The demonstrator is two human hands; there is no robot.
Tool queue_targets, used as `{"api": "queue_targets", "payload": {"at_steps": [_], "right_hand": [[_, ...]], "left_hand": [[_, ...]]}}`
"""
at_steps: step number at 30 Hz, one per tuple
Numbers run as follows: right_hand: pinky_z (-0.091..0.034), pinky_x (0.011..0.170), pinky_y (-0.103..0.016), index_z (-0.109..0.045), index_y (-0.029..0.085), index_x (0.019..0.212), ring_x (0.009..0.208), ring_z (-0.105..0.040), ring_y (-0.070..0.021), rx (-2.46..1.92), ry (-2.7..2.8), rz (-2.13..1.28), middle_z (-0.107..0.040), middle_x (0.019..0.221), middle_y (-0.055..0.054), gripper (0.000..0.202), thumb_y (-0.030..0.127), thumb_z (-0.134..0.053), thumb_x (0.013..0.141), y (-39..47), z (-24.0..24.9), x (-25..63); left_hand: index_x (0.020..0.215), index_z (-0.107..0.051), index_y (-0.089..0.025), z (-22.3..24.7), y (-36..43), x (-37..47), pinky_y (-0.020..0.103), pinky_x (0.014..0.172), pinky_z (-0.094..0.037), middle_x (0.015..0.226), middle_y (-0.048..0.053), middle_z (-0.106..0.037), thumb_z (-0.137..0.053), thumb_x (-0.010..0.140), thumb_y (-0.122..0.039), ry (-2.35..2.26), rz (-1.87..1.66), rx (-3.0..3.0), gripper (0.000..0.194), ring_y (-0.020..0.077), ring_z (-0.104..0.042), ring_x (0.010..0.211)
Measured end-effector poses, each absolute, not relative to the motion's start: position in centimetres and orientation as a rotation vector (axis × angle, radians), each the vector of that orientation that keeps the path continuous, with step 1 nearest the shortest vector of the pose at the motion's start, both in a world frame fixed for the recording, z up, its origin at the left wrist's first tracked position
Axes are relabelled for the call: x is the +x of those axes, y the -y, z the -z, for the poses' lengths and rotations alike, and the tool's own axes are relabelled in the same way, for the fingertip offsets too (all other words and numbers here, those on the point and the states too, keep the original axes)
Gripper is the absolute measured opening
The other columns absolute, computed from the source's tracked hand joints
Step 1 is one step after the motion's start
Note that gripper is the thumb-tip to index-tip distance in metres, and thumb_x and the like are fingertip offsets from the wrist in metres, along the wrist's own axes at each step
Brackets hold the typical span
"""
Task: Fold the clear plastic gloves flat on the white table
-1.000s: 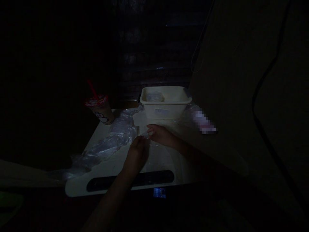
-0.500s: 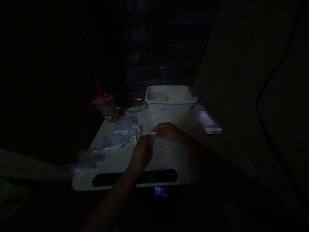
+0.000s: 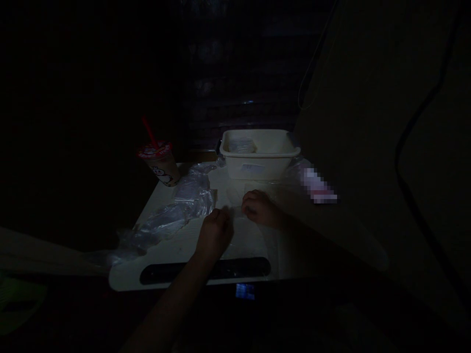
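Over the middle of the white table (image 3: pixel 176 267), my left hand (image 3: pixel 216 231) has its fingers curled together. My right hand (image 3: pixel 262 210), a little to the right, is also closed with bent fingers. Between them shows a faint clear plastic piece (image 3: pixel 237 213), dim and hard to make out, which both hands seem to pinch. Crumpled clear plastic bags (image 3: pixel 184 206) lie left of my left hand. Behind my hands stands a cream bin (image 3: pixel 263 166) with clear packets (image 3: pixel 241 144) inside at its left.
A lidded drink cup (image 3: pixel 164 169) with a red straw stands at the table's back left. A pixelated item (image 3: pixel 318 186) lies at the right. A dark slot (image 3: pixel 165 273) runs along the front edge. A cable hangs at the far right.
My right hand has moved slightly right and down, away from my left hand. The gap between them is wider, and the clear plastic looks fainter. The bin and cup stay put.
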State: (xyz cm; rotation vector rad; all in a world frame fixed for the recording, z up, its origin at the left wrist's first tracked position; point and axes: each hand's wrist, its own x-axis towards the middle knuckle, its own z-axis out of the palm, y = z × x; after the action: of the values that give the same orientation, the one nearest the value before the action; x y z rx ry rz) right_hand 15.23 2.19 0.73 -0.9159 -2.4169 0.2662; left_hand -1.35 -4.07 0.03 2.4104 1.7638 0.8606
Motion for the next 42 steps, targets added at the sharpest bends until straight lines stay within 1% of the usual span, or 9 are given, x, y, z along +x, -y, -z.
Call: {"api": "queue_targets", "payload": {"at_steps": [2, 5, 10, 18, 25, 29, 33, 36, 42], "right_hand": [[-0.033, 0.073, -0.030, -0.057, 0.019, 0.064, 0.076, -0.047, -0.0149, -0.942, 2.449, -0.252, -0.055, 0.077, -0.002, 0.012, 0.010, -0.049, 0.062, -2.1, -0.8, 15.3], [-0.031, 0.073, -0.031, -0.057, 0.019, 0.062, 0.077, -0.047, -0.0157, -0.962, 2.489, -0.234, -0.056, 0.077, -0.002, 0.011, 0.010, -0.049, 0.061, -2.0, -0.8, 15.4], [-0.031, 0.074, -0.032, -0.057, 0.019, 0.064, 0.079, -0.047, -0.0163, -0.973, 2.480, -0.239, -0.057, 0.079, -0.003, 0.011, 0.012, -0.049, 0.061, -1.9, -0.6, 15.8], [-0.032, 0.073, -0.031, -0.058, 0.019, 0.066, 0.078, -0.048, -0.0159, -0.991, 2.449, -0.253, -0.058, 0.079, -0.002, 0.012, 0.012, -0.049, 0.060, -2.0, -0.4, 16.3], [-0.031, 0.073, -0.031, -0.059, 0.019, 0.065, 0.079, -0.050, -0.0164, -1.061, 2.427, -0.190, -0.060, 0.080, -0.002, 0.012, 0.013, -0.051, 0.059, -1.8, -0.8, 16.7], [-0.028, 0.079, -0.037, -0.060, 0.018, 0.086, 0.093, -0.048, -0.0202, -1.110, 2.440, -0.049, -0.059, 0.097, -0.006, 0.021, 0.022, -0.048, 0.070, -0.7, -1.9, 16.2], [-0.017, 0.090, -0.046, -0.045, 0.014, 0.113, 0.116, -0.029, -0.0234, -1.038, 2.616, 0.041, -0.044, 0.122, -0.009, 0.039, 0.033, -0.031, 0.082, 1.1, -2.0, 14.9], [-0.011, 0.093, -0.050, -0.039, 0.012, 0.118, 0.121, -0.021, -0.0239, -1.070, 2.709, 0.093, -0.035, 0.129, -0.009, 0.045, 0.037, -0.024, 0.084, 1.9, -1.6, 14.4], [-0.011, 0.094, -0.052, -0.036, 0.012, 0.121, 0.121, -0.019, -0.0244, -1.145, 2.747, 0.202, -0.031, 0.131, -0.008, 0.050, 0.042, -0.022, 0.083, 1.9, -0.8, 14.9]], "left_hand": [[0.086, -0.055, -0.012, -0.4, 4.2, -1.4, 0.029, 0.066, -0.043, 0.079, 0.008, -0.056, -0.042, 0.071, -0.014, -1.768, -0.838, 2.422, 0.020, 0.0171, -0.053, 0.072], [0.103, -0.049, -0.012, -0.7, 4.4, -1.3, 0.034, 0.076, -0.040, 0.099, 0.010, -0.057, -0.038, 0.076, -0.018, -1.754, -0.746, 2.500, 0.030, 0.0208, -0.050, 0.091], [0.119, -0.036, -0.012, -0.6, 4.8, -0.7, 0.043, 0.085, -0.030, 0.124, 0.013, -0.041, -0.030, 0.082, -0.027, -1.734, -0.549, 2.678, 0.040, 0.0240, -0.033, 0.115], [0.116, -0.040, -0.009, -0.4, 5.2, -0.7, 0.047, 0.086, -0.028, 0.126, 0.014, -0.038, -0.028, 0.083, -0.034, -1.783, -0.424, 2.711, 0.043, 0.0272, -0.028, 0.118], [0.116, -0.040, -0.008, -0.4, 5.3, -0.5, 0.049, 0.088, -0.026, 0.127, 0.015, -0.036, -0.028, 0.083, -0.034, -1.813, -0.393, 2.719, 0.043, 0.0276, -0.027, 0.119], [0.119, -0.036, -0.008, -0.4, 5.3, -0.5, 0.050, 0.090, -0.023, 0.129, 0.015, -0.033, -0.024, 0.084, -0.035, -1.736, -0.347, 2.768, 0.045, 0.0250, -0.024, 0.120], [0.120, -0.034, -0.007, -0.3, 5.2, -0.6, 0.052, 0.091, -0.020, 0.128, 0.016, -0.032, -0.021, 0.084, -0.034, -1.731, -0.289, 2.777, 0.047, 0.0242, -0.023, 0.121], [0.121, -0.032, -0.005, -0.2, 5.2, -0.7, 0.051, 0.092, -0.020, 0.128, 0.017, -0.032, -0.021, 0.084, -0.034, -1.729, -0.263, 2.784, 0.048, 0.0243, -0.023, 0.121], [0.121, -0.033, -0.004, -0.3, 5.3, -0.6, 0.050, 0.091, -0.022, 0.129, 0.017, -0.032, -0.021, 0.084, -0.035, -1.761, -0.220, 2.798, 0.050, 0.0252, -0.022, 0.121]]}}
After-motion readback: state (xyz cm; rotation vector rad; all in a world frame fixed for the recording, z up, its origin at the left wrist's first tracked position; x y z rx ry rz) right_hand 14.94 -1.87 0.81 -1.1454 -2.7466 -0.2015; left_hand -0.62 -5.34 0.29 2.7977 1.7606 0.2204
